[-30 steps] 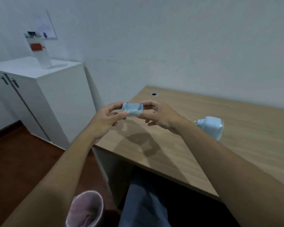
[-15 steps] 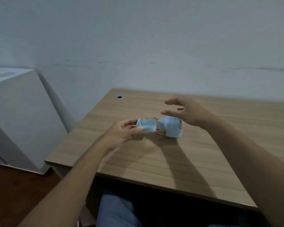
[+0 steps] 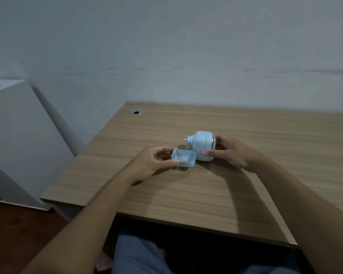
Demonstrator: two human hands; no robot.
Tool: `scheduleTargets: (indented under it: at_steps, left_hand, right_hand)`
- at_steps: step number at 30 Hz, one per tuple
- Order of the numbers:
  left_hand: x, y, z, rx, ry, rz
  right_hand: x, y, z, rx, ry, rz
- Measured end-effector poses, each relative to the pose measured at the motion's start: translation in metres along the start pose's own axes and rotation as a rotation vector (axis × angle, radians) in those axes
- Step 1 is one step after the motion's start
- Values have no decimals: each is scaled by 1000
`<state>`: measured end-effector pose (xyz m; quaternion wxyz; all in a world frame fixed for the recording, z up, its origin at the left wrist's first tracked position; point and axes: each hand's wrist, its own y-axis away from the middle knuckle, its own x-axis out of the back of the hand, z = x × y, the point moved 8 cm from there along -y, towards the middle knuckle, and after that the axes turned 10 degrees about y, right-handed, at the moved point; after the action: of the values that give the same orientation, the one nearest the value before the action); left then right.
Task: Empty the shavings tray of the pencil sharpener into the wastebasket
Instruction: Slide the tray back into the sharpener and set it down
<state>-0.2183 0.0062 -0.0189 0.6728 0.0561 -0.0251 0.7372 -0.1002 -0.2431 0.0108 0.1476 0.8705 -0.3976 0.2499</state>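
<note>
My left hand (image 3: pixel 149 164) pinches a small light-blue shavings tray (image 3: pixel 183 157) by its left end, open side up, just above the wooden desk (image 3: pixel 186 194). The tray's inside looks bare. Its right end touches or nearly touches the pale-blue pencil sharpener (image 3: pixel 202 145), which stands on the desk. My right hand (image 3: pixel 229 151) grips the sharpener from the right, thumb on its front lower edge. A sliver of the pink wastebasket (image 3: pixel 105 263) shows at the bottom, below the desk's front edge.
A white cabinet (image 3: pixel 18 145) stands left of the desk against the wall. A cable hole (image 3: pixel 136 112) sits at the desk's far left corner. My legs in blue trousers (image 3: pixel 139 256) are under the desk's front edge. Dark red floor lies at lower left.
My view swung right from the cabinet and wastebasket to the desk. My left hand carried the tray over to the sharpener. My right hand let go of the tray and closed on the sharpener.
</note>
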Motion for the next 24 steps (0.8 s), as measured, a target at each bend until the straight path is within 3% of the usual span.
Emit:
scheduleTargets:
  at_steps: [24]
  left_hand:
    - [-8, -5, 9, -40, 10, -62]
  right_hand:
    - [1, 2, 3, 64, -81, -35]
